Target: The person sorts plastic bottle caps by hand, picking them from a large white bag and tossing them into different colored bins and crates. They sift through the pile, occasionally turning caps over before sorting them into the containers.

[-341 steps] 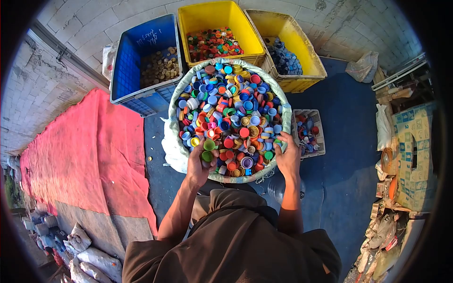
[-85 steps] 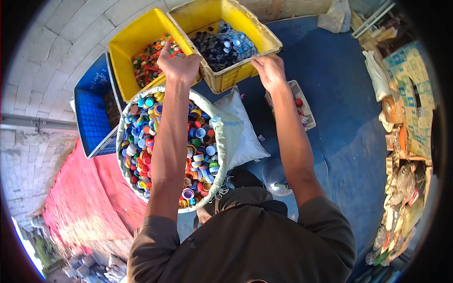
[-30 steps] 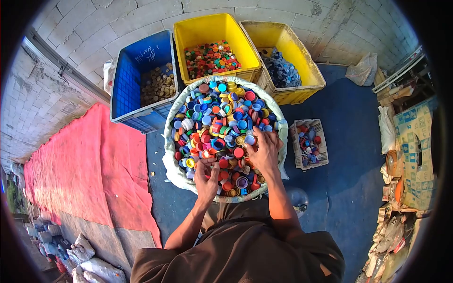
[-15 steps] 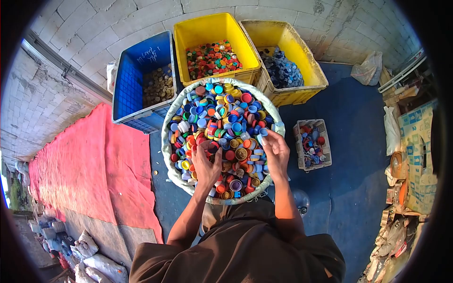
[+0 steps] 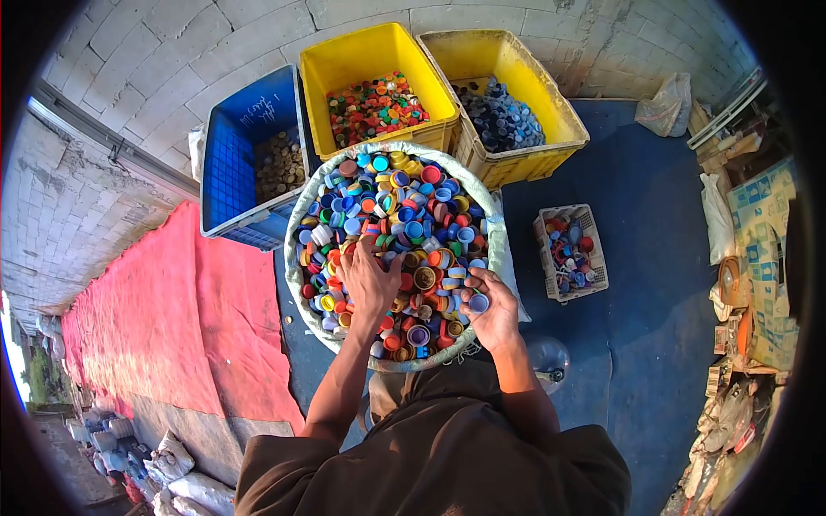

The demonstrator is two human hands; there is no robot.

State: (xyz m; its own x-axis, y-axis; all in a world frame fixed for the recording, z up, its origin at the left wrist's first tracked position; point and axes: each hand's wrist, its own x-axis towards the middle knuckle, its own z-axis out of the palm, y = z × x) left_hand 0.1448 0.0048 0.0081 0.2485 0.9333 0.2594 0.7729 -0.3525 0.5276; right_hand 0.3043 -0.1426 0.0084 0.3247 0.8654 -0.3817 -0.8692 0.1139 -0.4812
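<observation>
A round sack with a rolled pale rim (image 5: 295, 284) is full of mixed bottle caps (image 5: 413, 230) in blue, red, yellow, white and other colours. Over the left middle of the heap is my left hand (image 5: 368, 279), its fingers reaching down among the caps; its fingertips are partly hidden, and I cannot make out whether they grip a cap. At the heap's right side, my right hand (image 5: 493, 311) is turned partly palm up and holds a blue cap (image 5: 478, 303) between thumb and fingers.
Behind the sack stand a blue crate (image 5: 225, 163) with brownish caps, a yellow crate (image 5: 314, 95) with red, orange and green caps, and another yellow crate (image 5: 555, 95) with blue caps. A white basket (image 5: 600, 249) of mixed items sits right. Red sheeting (image 5: 172, 318) lies left.
My right hand has moved down and turned more palm up with a blue cap. My left hand has shifted slightly up and left. The view has tilted a little.
</observation>
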